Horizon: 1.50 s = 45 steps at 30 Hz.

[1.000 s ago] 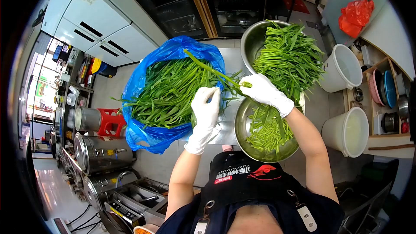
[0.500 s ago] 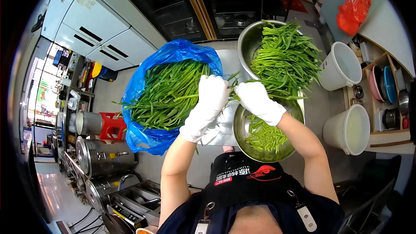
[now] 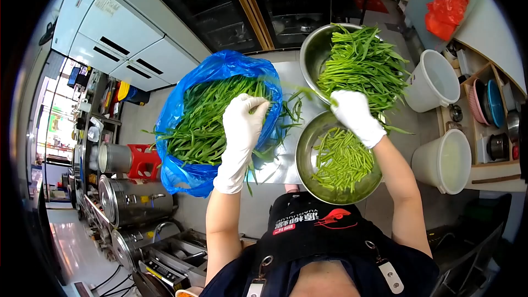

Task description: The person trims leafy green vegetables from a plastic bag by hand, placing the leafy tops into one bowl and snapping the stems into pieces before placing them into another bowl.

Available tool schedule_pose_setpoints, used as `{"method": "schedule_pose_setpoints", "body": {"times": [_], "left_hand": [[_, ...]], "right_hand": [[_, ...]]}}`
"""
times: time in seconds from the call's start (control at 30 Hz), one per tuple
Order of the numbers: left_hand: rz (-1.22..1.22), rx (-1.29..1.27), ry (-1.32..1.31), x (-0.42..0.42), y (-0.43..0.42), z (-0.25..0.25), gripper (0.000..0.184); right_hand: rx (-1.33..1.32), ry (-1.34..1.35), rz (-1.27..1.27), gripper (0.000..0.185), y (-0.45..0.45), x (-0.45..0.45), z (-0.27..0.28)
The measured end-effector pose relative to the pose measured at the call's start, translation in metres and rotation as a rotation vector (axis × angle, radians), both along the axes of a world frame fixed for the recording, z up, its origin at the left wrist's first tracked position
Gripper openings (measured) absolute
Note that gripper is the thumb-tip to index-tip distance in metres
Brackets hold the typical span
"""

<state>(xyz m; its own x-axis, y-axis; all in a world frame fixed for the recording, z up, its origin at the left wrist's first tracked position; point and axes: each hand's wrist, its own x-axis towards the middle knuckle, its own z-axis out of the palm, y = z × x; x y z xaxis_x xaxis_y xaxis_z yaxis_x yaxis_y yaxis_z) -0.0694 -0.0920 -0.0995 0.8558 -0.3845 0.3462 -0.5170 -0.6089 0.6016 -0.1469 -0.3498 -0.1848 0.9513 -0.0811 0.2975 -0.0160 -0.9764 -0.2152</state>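
My left hand (image 3: 245,118), in a white glove, is over the greens in a blue plastic bag (image 3: 231,61). Its thumb and fingers are pinched together; anything between them is too small to make out. The bag is full of leafy water spinach (image 3: 206,113). My right hand (image 3: 356,115), also gloved, is closed on a water spinach stalk (image 3: 311,92), which sticks out leftward and is blurred. Below this hand, a metal bowl (image 3: 305,173) holds short cut stems (image 3: 344,162). Behind it, a second metal bowl (image 3: 313,55) is heaped with long leafy water spinach (image 3: 363,66).
Loose leaves (image 3: 290,113) lie on the metal table (image 3: 289,168) between bag and bowls. Two white buckets (image 3: 440,162) stand at the right, beside a shelf (image 3: 495,173) with basins. Large steel pots (image 3: 137,198) and a red stool (image 3: 144,159) are at the left.
My hands have moved apart from close together: the left toward the bag, the right rightward with a stalk. More of the cut stems in the lower bowl now shows.
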Motion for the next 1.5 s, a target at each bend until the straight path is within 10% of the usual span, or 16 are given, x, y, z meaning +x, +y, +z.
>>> {"method": "schedule_pose_setpoints", "body": {"times": [0.53, 0.77, 0.97, 1.37, 1.5], "left_hand": [[-0.102, 0.426, 0.348, 0.017, -0.014, -0.025, 0.014], [-0.148, 0.185, -0.81, 0.006, -0.024, 0.005, 0.048], [-0.257, 0.626, -0.56, 0.034, -0.002, -0.013, 0.028], [-0.356, 0.45, -0.384, 0.011, 0.003, -0.035, 0.007], [-0.254, 0.478, -0.251, 0.017, 0.014, -0.039, 0.007]], "right_hand": [[0.313, 0.018, -0.095, 0.017, -0.02, -0.012, 0.02], [0.264, 0.135, 0.033, 0.017, -0.005, -0.011, 0.021], [0.326, 0.127, 0.071, 0.019, 0.007, -0.01, 0.017], [1.56, 0.188, -0.164, 0.012, -0.025, 0.0, 0.001], [1.454, -0.129, -0.306, 0.009, -0.061, 0.005, -0.011]]}}
